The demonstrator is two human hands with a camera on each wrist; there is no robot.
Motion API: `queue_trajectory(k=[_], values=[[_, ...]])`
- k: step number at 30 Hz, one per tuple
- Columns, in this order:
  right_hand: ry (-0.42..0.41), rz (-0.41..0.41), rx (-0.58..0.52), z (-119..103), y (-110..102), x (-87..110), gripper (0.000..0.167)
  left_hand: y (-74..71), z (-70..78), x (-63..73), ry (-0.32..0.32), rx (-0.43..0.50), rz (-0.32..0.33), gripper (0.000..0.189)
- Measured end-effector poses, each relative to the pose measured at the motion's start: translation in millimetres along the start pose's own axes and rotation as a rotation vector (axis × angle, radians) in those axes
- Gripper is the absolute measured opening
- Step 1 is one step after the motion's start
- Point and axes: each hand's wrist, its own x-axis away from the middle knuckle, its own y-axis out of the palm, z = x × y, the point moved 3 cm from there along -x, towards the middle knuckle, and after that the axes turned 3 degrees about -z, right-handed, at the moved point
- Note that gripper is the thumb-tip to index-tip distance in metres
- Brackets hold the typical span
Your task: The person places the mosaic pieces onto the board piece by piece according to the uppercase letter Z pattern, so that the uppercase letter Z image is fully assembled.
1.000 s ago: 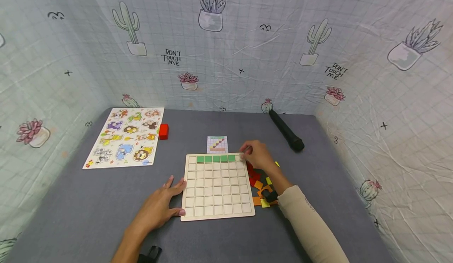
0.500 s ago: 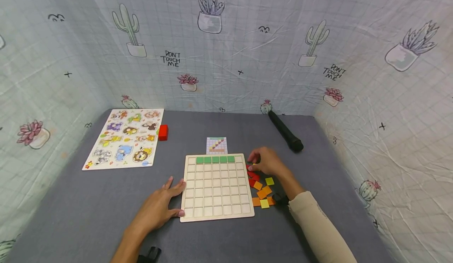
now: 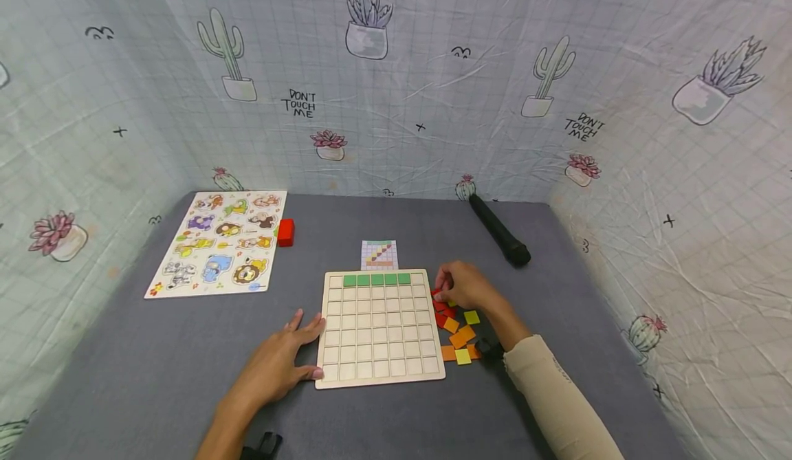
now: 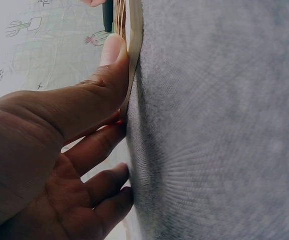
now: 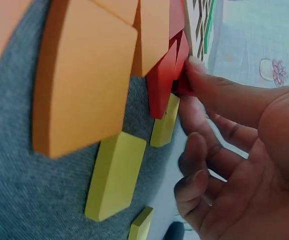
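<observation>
A pale wooden grid board point(image 3: 377, 322) lies on the grey table, with a row of green tiles point(image 3: 378, 280) filling most of its top row. My left hand point(image 3: 276, 358) rests along the board's left side; the thumb lies over the lower corner and the fingers spread at the edge. Just right of the board, my right hand point(image 3: 470, 286) reaches down to a pile of red tiles point(image 5: 162, 82). Its thumb and index finger pinch a red tile, mostly hidden by the fingertips. Orange tiles point(image 3: 460, 337) and yellow tiles point(image 5: 117, 175) lie loose nearby.
Behind the board lies a small pattern card point(image 3: 379, 254). An animal picture board point(image 3: 223, 243) sits at the back left, a red block point(image 3: 286, 232) against its edge. A black microphone point(image 3: 500, 230) lies at the back right. Printed cloth point(image 3: 396, 102) walls surround the table.
My right hand has moved from the board's top right corner rightward and down to the red tiles, where thumb and finger have come together. The left hand stays in place.
</observation>
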Motion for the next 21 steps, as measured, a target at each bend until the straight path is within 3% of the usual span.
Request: queue_trajectory(k=[10,21], values=[[-0.029,0.083,-0.085,-12,1,-0.5,0.010,0.3,0.2,0.4,-0.005,0.007,-0.006,0.091],[-0.160,0.082,-0.059,-31,12,-5.3,0.005,0.4,-0.7,-0.1,-0.002,0.001,0.004,0.092]])
